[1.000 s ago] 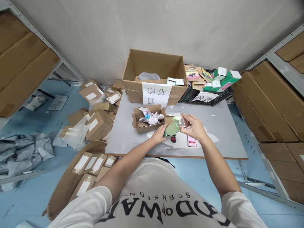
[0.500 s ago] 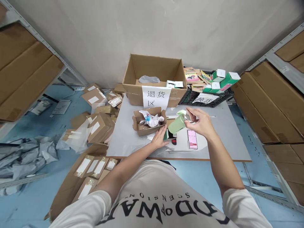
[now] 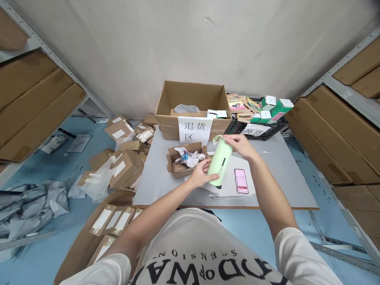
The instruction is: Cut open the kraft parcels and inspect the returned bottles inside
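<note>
A light green water bottle (image 3: 221, 162) with a strap loop at its top is held tilted above the table. My left hand (image 3: 202, 174) grips it near the base, fingers behind and thumb in front. Around its top end my right hand (image 3: 239, 145) is closed. Dark lettering runs along the bottle's side. Just left of it stands a small open carton (image 3: 181, 171) with crumpled white wrapping (image 3: 191, 157) inside. A phone (image 3: 241, 181) with a pink screen lies on white sheeting to the right.
A large open cardboard box (image 3: 166, 128) with a paper sign stands at the back. Beside it a black crate (image 3: 264, 135) holds books and green-white boxes. Parcels (image 3: 123, 166) are heaped on the floor at left. Shelves with cartons (image 3: 326, 134) flank both sides.
My left hand has risen from the table onto the bottle's lower end. The bottle has turned more upright, its lettering now facing me. The view has tilted slightly up.
</note>
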The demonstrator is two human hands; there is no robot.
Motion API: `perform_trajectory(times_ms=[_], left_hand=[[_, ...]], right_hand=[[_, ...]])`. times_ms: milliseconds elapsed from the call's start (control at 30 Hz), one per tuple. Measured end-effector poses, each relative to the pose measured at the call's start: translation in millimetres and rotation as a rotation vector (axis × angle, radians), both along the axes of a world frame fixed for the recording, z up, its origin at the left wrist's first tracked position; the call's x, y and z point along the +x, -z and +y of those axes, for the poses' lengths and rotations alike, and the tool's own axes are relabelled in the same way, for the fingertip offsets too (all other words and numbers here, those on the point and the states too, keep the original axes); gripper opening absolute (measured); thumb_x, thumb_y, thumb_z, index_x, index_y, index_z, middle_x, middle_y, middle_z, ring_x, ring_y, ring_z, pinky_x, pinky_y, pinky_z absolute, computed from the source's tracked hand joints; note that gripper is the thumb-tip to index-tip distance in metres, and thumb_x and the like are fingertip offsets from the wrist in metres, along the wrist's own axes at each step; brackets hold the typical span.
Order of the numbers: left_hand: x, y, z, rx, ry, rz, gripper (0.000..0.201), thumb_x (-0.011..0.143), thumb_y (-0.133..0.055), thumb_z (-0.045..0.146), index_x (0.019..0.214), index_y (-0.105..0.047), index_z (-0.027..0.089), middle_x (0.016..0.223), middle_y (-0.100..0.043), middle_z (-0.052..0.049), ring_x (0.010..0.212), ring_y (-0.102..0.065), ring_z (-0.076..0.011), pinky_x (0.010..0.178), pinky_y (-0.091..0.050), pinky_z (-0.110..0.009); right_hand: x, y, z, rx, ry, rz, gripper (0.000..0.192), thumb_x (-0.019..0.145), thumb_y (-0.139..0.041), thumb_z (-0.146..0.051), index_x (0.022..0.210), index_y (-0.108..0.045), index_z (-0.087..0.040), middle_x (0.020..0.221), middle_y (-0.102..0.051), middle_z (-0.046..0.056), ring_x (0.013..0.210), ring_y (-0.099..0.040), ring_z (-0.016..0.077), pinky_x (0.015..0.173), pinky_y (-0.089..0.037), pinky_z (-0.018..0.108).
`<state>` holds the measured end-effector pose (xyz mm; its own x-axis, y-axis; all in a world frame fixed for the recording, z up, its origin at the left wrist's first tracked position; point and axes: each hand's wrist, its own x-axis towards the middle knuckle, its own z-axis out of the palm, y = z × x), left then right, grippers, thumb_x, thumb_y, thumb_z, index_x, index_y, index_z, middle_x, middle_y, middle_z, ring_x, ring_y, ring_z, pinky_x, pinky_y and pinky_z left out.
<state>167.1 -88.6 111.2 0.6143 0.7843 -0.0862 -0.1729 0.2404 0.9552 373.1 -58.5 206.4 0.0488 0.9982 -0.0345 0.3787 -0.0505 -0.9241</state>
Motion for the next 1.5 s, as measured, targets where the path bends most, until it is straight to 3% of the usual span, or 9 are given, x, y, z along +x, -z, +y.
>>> perform_trajectory(times_ms=[133,267,433,633,900,1100,1300,1367,1500], left_hand=[[-3.0,5.4,-10.4,-0.134,-0.027,-0.016,0.072,0.052,-0.086,0.039,0.113,-0.055,0.015,0.112,-0.066,-0.013,0.093,-0.067,-0.0247,0.082,-0.053,-0.038],[-4.3,10.1,-11.9,-0.194,-0.011,-0.092,0.069,0.053,-0.086,0.037,0.112,-0.058,0.015,0.107,-0.068,-0.012,0.093,-0.067,-0.0241,0.083,-0.052,-0.037],[-2.4,12.4,-10.2,-0.232,0.002,-0.094,0.069,0.053,-0.086,0.038,0.111,-0.059,0.014,0.104,-0.069,-0.011,0.092,-0.067,-0.0243,0.082,-0.051,-0.038],[-4.3,9.2,-13.4,-0.295,0.049,-0.119,0.069,0.055,-0.085,0.041,0.113,-0.061,0.014,0.102,-0.07,-0.011,0.089,-0.067,-0.0239,0.079,-0.051,-0.036],[-5.2,10.3,-15.4,-0.363,0.098,-0.187,0.068,0.057,-0.084,0.039,0.116,-0.061,0.013,0.102,-0.07,-0.012,0.087,-0.067,-0.0233,0.076,-0.05,-0.032],[-3.3,7.2,-12.9,-0.295,0.117,-0.187,0.07,0.062,-0.079,0.049,0.118,-0.06,0.013,0.112,-0.067,-0.014,0.102,-0.063,-0.0293,0.085,-0.05,-0.038],[-1.3,11.7,-14.0,-0.037,-0.157,0.04,0.103,0.05,-0.085,0.047,0.137,-0.038,0.018,0.14,-0.041,-0.02,0.114,-0.055,-0.031,0.09,-0.049,-0.042],[0.1,14.5,-17.6,0.017,-0.193,0.128,0.106,0.046,-0.088,0.041,0.136,-0.035,0.02,0.139,-0.042,-0.02,0.113,-0.055,-0.0306,0.087,-0.05,-0.042],[0.1,17.9,-24.9,0.103,-0.247,0.205,0.089,0.049,-0.087,0.032,0.126,-0.044,0.018,0.125,-0.053,-0.015,0.109,-0.057,-0.0277,0.092,-0.047,-0.043]], right_hand=[[-4.9,32.4,-3.7,-0.122,0.033,0.203,0.055,0.072,-0.061,-0.062,0.102,-0.069,-0.018,0.093,-0.07,0.006,0.077,-0.063,0.017,0.062,-0.053,0.028],[-7.2,53.8,-14.3,-0.119,0.016,0.364,0.065,0.08,-0.044,-0.069,0.121,-0.058,-0.021,0.111,-0.067,0.009,0.095,-0.064,0.0205,0.075,-0.053,0.034],[-16.0,57.0,-23.4,-0.109,0.054,0.315,0.065,0.093,-0.014,-0.057,0.138,-0.041,-0.019,0.122,-0.062,0.012,0.107,-0.061,0.0239,0.082,-0.05,0.038],[-25.2,60.7,-26.3,-0.12,0.016,0.354,0.057,0.094,-0.024,-0.049,0.144,-0.03,-0.021,0.12,-0.063,0.012,0.099,-0.063,0.0258,0.086,-0.045,0.044],[-30.8,62.8,-26.5,-0.156,0.018,0.303,0.077,0.087,0.001,-0.064,0.146,-0.023,-0.02,0.121,-0.061,0.015,0.099,-0.065,0.0259,0.084,-0.048,0.044],[-27.1,63.5,-21.0,-0.099,0.064,0.408,0.083,0.081,-0.017,-0.077,0.14,-0.031,-0.021,0.127,-0.058,0.014,0.1,-0.065,0.0261,0.08,-0.051,0.042],[-19.6,55.6,-14.5,-0.051,0.199,0.385,0.06,0.072,-0.055,-0.068,0.116,-0.05,-0.027,0.101,-0.066,0.003,0.083,-0.064,0.0192,0.066,-0.054,0.032],[-23.2,55.2,-13.8,-0.067,0.242,0.348,0.056,0.071,-0.059,-0.065,0.111,-0.051,-0.027,0.091,-0.064,0.001,0.076,-0.061,0.0165,0.059,-0.052,0.028],[-33.3,61.3,-14.1,-0.071,0.325,0.305,0.052,0.068,-0.064,-0.063,0.103,-0.052,-0.027,0.079,-0.057,-0.002,0.066,-0.055,0.0135,0.052,-0.05,0.025]])
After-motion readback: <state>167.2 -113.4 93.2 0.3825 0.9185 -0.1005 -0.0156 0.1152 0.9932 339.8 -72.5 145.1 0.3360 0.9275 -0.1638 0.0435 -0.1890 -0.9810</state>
